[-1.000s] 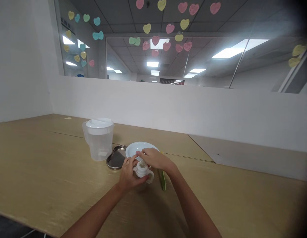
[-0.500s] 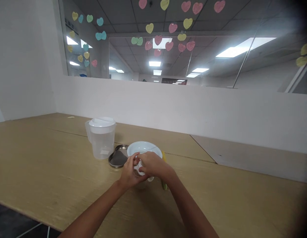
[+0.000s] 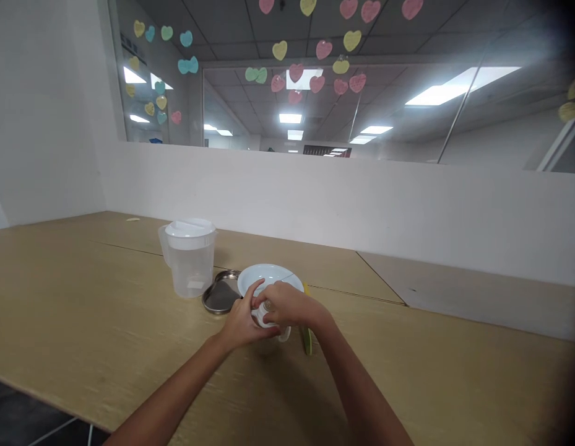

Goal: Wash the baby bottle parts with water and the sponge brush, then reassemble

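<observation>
Both hands meet around a small container with a white top (image 3: 260,318) in front of the bowl. My left hand (image 3: 241,322) is wrapped round its left side, thumb and fingers curved against it. From the right, my right hand (image 3: 289,305) reaches over with bent fingers pinching at the top. A clear curved piece, perhaps a handle (image 3: 285,334), shows below the right hand. The container's body is mostly hidden by the hands. Just behind them sits a white bowl (image 3: 268,271). A yellow-green strip-like object (image 3: 307,341) lies beside the right wrist, partly covered.
A clear plastic pitcher (image 3: 190,266) with a white lid stands to the left. Between it and the bowl lies a metal kidney-shaped tray (image 3: 220,297). The wooden table (image 3: 106,322) runs back to a white wall (image 3: 287,198) under a window with heart-shaped notes.
The right hand's fingers have shifted slightly at the container's top, and more of the top shows between the hands. The left hand has dropped a little. Other things stay put.
</observation>
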`<state>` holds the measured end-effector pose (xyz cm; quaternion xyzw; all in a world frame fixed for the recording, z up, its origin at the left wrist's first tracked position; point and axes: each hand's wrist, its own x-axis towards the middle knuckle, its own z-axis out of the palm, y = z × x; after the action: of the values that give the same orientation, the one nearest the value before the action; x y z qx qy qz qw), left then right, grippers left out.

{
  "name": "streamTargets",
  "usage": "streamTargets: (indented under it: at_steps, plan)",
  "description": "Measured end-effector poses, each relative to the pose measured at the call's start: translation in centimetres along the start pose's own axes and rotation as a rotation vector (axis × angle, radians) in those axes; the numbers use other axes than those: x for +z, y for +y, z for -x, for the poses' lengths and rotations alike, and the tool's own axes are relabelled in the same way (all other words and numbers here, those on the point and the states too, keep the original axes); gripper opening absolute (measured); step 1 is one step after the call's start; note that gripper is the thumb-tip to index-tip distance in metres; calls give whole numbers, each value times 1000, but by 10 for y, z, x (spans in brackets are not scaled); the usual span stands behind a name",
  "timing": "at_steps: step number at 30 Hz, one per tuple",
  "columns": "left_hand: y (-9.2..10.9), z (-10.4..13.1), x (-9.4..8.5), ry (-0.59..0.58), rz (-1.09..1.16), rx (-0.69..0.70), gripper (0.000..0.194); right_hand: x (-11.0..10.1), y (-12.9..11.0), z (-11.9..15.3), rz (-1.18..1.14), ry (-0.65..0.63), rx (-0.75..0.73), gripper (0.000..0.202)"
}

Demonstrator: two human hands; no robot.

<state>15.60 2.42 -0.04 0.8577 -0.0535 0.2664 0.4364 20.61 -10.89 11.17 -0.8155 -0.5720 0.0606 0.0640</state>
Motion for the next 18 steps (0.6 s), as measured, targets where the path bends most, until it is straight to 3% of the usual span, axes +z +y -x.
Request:
streamTargets:
  at_steps: [4,8,11,14,16,18]
  plan:
    - [-1,-2,-1,-63,75,17,106,0,11,1,-201,-91,-154,49]
    - [-7,-1,1,-20,77,69,101,-5,12,5,-379,-80,-206,50]
    - [-11,-1,4,-17,127,57,99,-9,5,7,-361,107,-64,32]
    - [-11,0,4,-65,192,36,103,-9,0,9,-76,325,221,23]
    - [-10,1,4,-69,208,58,104,-7,0,9,61,345,276,27]
    - [-8,1,5,-45,198,84,104,-6,1,9,60,314,217,23]
